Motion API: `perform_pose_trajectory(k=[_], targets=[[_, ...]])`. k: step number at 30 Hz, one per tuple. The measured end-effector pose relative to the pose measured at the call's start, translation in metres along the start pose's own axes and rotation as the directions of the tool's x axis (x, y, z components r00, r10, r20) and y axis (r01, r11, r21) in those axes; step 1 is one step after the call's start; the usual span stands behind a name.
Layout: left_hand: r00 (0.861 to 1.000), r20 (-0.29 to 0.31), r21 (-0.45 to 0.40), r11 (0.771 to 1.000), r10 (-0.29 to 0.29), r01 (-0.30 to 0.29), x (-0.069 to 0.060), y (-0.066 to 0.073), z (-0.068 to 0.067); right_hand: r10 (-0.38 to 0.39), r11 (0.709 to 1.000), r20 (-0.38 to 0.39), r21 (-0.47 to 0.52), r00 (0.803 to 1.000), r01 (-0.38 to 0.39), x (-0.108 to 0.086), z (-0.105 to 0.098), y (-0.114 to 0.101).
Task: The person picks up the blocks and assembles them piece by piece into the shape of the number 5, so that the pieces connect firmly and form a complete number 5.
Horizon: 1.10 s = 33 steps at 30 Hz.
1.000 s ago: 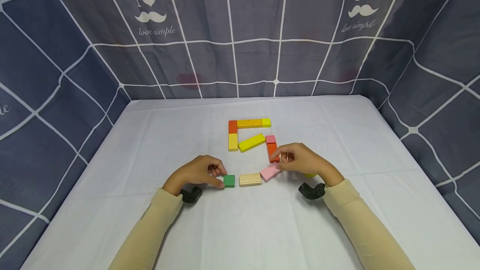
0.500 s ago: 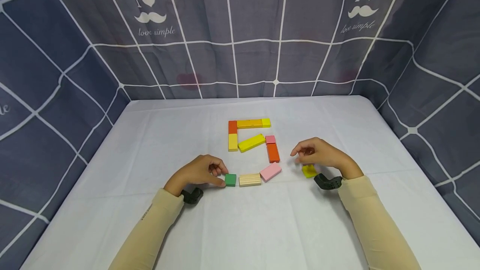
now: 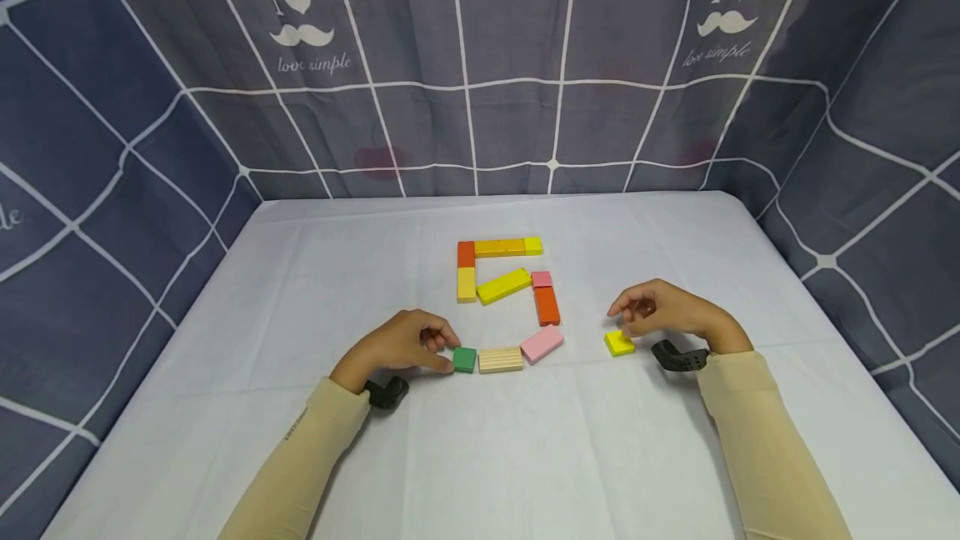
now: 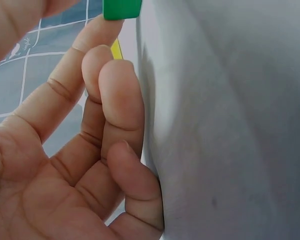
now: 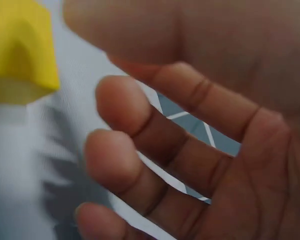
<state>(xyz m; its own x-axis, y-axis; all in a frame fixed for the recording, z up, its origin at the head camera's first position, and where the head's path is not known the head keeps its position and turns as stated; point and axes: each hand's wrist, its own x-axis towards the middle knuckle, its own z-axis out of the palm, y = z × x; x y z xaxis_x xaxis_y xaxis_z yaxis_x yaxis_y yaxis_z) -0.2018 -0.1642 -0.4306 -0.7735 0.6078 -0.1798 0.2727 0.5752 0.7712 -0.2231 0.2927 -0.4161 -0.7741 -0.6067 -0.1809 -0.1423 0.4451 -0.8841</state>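
My left hand (image 3: 405, 343) pinches a small green block (image 3: 464, 360) between thumb and index finger, down on the white table. In the left wrist view the green block (image 4: 122, 8) shows at the top, at the index fingertip. Just right of it lies a ridged pale wooden block (image 3: 500, 360), then a tilted pink block (image 3: 542, 344). My right hand (image 3: 671, 311) hovers over a yellow block (image 3: 618, 344) on the right, fingers loosely bent. The right wrist view shows the yellow block (image 5: 20, 52) apart from the fingertips, with nothing held.
Behind lie more blocks: orange-red (image 3: 466, 254), pale yellow (image 3: 466, 285), a long amber one (image 3: 499, 247), small yellow (image 3: 532, 246), slanted yellow (image 3: 505, 286), small pink (image 3: 542, 279) and red-orange (image 3: 547, 307). Grey checked cloth (image 3: 510, 132) walls the white table (image 3: 480, 457).
My right hand has left the pink block and moved right to the yellow block. My left hand has slid the green block slightly right, towards the ridged wooden block.
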Motion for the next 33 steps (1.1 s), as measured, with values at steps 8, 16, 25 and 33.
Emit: perform_pose_trajectory(k=[8, 16, 25, 33], targets=[[1.000, 0.004, 0.006, 1.000, 0.012, -0.012, 0.000, 0.001, 0.001, 0.049, 0.999, 0.070, -0.023, 0.996, -0.048, -0.002, -0.003, 0.005], [1.000, 0.007, 0.008, 1.000, 0.001, -0.001, 0.001, 0.001, 0.001, 0.057, 0.998, 0.091, -0.034, 0.994, -0.054, -0.003, -0.002, 0.010], [1.000, 0.002, 0.020, 1.000, -0.003, 0.003, 0.000, 0.001, 0.001, 0.028, 0.998, 0.092, -0.056, 0.995, -0.023, -0.002, -0.003, 0.014], [1.000, 0.006, 0.020, 1.000, -0.006, 0.006, 0.001, -0.001, 0.002, 0.007, 0.998, 0.058, -0.064, 0.998, -0.003, -0.001, -0.001, 0.018]])
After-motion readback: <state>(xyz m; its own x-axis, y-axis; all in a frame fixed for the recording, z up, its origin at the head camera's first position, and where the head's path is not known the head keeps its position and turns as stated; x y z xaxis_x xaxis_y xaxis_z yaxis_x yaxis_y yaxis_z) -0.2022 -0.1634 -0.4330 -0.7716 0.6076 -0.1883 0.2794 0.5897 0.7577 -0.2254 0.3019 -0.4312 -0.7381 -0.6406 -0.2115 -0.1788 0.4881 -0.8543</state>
